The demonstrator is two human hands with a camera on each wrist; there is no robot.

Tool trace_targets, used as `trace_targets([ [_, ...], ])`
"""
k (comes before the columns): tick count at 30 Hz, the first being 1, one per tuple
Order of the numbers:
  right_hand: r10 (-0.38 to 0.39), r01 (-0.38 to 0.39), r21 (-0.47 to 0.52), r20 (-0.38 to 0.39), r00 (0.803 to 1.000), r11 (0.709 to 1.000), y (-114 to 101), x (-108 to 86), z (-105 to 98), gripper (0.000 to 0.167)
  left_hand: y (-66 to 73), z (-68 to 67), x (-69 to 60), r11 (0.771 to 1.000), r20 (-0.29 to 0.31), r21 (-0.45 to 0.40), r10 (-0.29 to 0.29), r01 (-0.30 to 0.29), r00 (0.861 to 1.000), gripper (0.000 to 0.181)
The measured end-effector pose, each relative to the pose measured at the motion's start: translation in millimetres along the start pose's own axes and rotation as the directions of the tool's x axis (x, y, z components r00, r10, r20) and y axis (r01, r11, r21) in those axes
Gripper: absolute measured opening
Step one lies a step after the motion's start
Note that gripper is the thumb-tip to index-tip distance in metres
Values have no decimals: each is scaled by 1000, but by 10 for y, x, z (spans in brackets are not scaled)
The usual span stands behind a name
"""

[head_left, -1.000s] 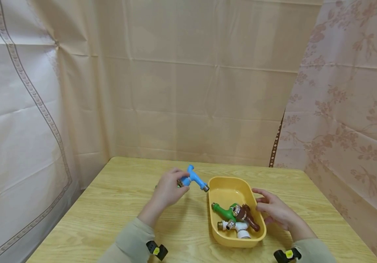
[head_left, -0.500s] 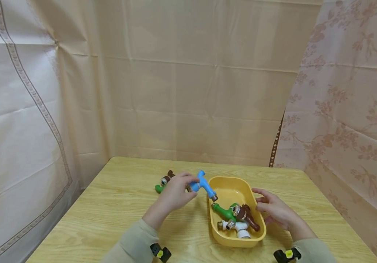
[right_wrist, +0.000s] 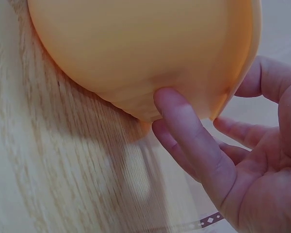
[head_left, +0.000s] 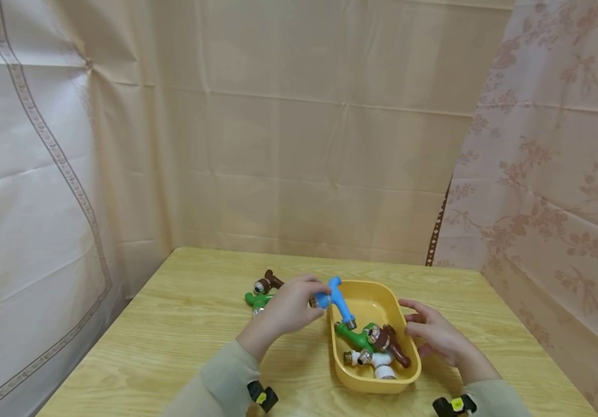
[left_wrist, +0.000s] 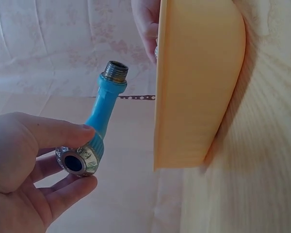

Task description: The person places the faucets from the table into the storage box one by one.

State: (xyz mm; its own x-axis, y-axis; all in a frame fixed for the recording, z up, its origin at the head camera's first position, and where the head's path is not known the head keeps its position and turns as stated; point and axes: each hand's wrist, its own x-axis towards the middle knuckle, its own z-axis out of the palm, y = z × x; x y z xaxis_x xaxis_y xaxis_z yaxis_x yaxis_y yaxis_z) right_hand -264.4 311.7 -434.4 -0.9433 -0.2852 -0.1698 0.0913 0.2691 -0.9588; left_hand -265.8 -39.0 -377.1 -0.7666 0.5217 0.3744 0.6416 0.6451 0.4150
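My left hand pinches a blue plastic tap by its metal-collared end, between thumb and fingers. The tap hangs over the left rim of a yellow tub, its threaded end pointing down and inward. In the left wrist view the tap's round metal opening faces the camera. Inside the tub lie a green tap, a brown tap and a white tap, heaped toward the near end. With fingers extended, my right hand touches the tub's right side; the right wrist view shows fingertips against its outer wall.
Left of the tub, partly behind my left hand, a second green tap and a second brown tap lie on the wooden table. Beige curtains hang behind the table's far edge.
My left hand has carried the blue tap rightward and slightly nearer, from beside the tub to over its left rim. The green and brown taps on the table have come into view. My right hand stays put.
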Motion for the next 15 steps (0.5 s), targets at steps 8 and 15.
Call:
trace_targets([
  [8,-12,12,8,8,1000,1000,-1,-15,5,79,98,-24,101,991,116,93,87,-98,989,29],
  [15,-8,8,7,-4,1000,1000,22,8,-7,79,167,17,170,978,212,133,132,-162,968,31],
])
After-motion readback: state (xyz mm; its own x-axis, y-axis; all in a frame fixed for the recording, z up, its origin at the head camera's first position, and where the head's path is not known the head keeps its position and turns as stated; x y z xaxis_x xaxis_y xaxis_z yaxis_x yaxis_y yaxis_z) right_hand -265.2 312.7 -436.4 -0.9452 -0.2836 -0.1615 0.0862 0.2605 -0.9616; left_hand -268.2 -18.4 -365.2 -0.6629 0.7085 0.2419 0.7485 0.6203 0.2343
